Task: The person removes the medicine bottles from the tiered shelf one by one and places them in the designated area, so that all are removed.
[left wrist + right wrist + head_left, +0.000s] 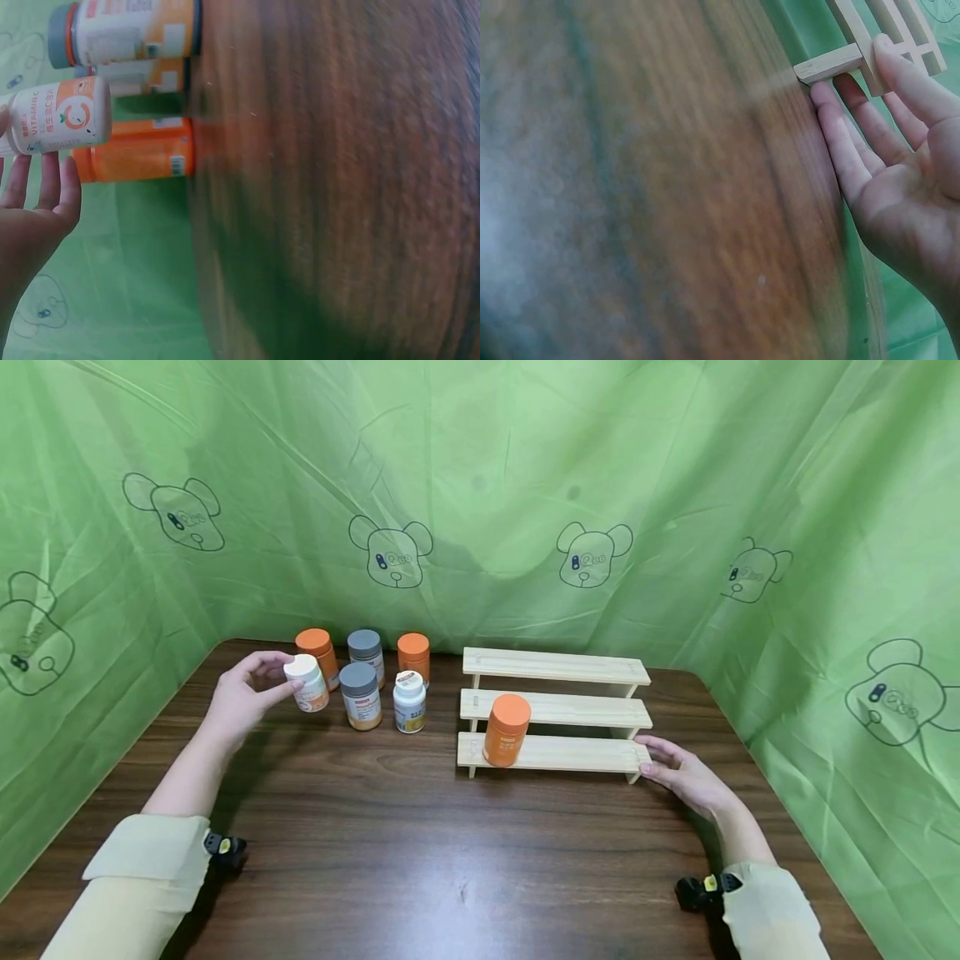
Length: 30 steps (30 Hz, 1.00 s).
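Note:
My left hand (238, 697) pinches a white vitamin C bottle (309, 692) between thumb and fingers at the left of the table. In the left wrist view the bottle (64, 116) is held off the tabletop, its orange and white label showing. My right hand (686, 779) grips the right end of a three-step wooden display rack (577, 753) at its lowest step. The right wrist view shows the thumb on the step's edge and the fingers around its end and leg (829, 64). An orange jar (507, 731) stands upright on the lowest step, towards its left end.
Behind and right of the held bottle stand an orange-capped jar (318, 656), two grey-capped jars (362, 697), another orange-capped jar (414, 653) and a white bottle (409, 703). A green curtain (480, 485) encloses the brown wooden table (450, 852) at the back and sides.

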Each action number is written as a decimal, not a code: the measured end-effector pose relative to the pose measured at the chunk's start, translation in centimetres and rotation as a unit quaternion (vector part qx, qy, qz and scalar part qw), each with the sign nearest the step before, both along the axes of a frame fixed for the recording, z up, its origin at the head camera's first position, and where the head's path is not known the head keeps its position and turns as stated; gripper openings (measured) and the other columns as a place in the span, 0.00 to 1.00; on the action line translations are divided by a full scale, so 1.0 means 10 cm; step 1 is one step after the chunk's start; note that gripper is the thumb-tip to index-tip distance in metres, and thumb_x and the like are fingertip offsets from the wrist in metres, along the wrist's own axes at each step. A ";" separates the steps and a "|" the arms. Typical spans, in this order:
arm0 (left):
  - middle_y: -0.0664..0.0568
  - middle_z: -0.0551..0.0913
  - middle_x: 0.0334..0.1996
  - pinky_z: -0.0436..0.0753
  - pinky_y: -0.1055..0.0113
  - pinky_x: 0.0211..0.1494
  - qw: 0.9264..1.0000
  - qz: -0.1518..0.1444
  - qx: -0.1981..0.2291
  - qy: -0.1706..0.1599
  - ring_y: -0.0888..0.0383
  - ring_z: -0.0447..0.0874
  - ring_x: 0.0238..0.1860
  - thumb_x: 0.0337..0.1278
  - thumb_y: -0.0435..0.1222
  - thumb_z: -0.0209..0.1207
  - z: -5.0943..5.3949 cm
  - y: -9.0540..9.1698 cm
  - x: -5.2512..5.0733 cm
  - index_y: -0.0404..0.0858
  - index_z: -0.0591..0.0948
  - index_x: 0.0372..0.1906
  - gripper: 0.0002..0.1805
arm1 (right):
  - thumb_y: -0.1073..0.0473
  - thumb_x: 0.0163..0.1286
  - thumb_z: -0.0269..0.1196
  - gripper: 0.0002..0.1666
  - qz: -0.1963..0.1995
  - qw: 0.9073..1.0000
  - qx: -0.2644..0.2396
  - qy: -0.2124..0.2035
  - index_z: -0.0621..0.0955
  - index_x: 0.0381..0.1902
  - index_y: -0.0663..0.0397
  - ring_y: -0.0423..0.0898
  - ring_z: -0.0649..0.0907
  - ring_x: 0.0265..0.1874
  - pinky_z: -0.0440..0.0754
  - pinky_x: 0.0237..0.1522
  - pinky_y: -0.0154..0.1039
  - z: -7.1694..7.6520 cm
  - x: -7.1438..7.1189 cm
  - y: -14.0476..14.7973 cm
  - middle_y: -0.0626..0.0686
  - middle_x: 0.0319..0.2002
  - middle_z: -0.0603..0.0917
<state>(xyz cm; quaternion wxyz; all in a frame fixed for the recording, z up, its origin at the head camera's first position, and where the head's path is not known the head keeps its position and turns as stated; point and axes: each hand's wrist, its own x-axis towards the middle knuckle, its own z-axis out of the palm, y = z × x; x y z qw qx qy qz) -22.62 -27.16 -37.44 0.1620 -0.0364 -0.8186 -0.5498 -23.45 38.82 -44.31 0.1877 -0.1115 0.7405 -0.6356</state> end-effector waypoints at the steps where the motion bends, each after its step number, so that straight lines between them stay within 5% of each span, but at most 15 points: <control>1: 0.69 0.81 0.39 0.75 0.81 0.38 1.000 0.000 -0.007 -0.005 0.68 0.76 0.42 0.53 0.34 0.66 -0.05 -0.03 -0.03 0.33 0.75 0.54 0.23 | 0.68 0.70 0.55 0.33 0.000 1.000 0.000 0.000 0.57 0.69 0.66 0.35 0.79 0.49 0.78 0.51 0.30 0.00 0.00 0.00 0.43 0.52 0.76; 9: 0.67 0.79 0.42 0.75 0.81 0.39 0.997 0.006 -0.065 -0.034 0.71 0.75 0.42 0.53 0.41 0.66 -0.32 -0.20 -0.23 0.38 0.75 0.55 0.25 | 0.67 0.69 0.56 0.34 -0.001 1.000 0.003 0.001 0.56 0.69 0.66 0.35 0.79 0.49 0.78 0.51 0.29 -0.01 -0.01 -0.01 0.44 0.53 0.75; 15: 0.52 0.79 0.47 0.73 0.81 0.41 0.995 -0.009 -0.091 -0.048 0.70 0.75 0.43 0.53 0.41 0.66 -0.38 -0.24 -0.28 0.35 0.74 0.55 0.25 | 0.67 0.69 0.56 0.34 0.000 1.000 0.005 -0.002 0.56 0.69 0.66 0.34 0.78 0.49 0.77 0.52 0.29 0.00 -0.01 -0.01 0.45 0.53 0.75; 23: 0.56 0.80 0.44 0.75 0.82 0.40 0.993 -0.028 -0.093 -0.068 0.75 0.76 0.40 0.53 0.41 0.66 -0.44 -0.30 -0.32 0.34 0.74 0.53 0.25 | 0.68 0.70 0.55 0.34 0.004 1.000 -0.001 0.004 0.56 0.69 0.67 0.34 0.78 0.49 0.77 0.52 0.29 -0.01 0.00 0.00 0.45 0.52 0.76; 30: 0.49 0.79 0.48 0.75 0.81 0.40 0.991 -0.037 -0.099 -0.083 0.76 0.75 0.41 0.54 0.42 0.65 -0.47 -0.34 -0.32 0.34 0.73 0.55 0.26 | 0.67 0.69 0.56 0.34 -0.003 1.000 0.003 0.001 0.57 0.69 0.65 0.34 0.78 0.49 0.78 0.51 0.30 -0.01 0.00 0.00 0.44 0.53 0.75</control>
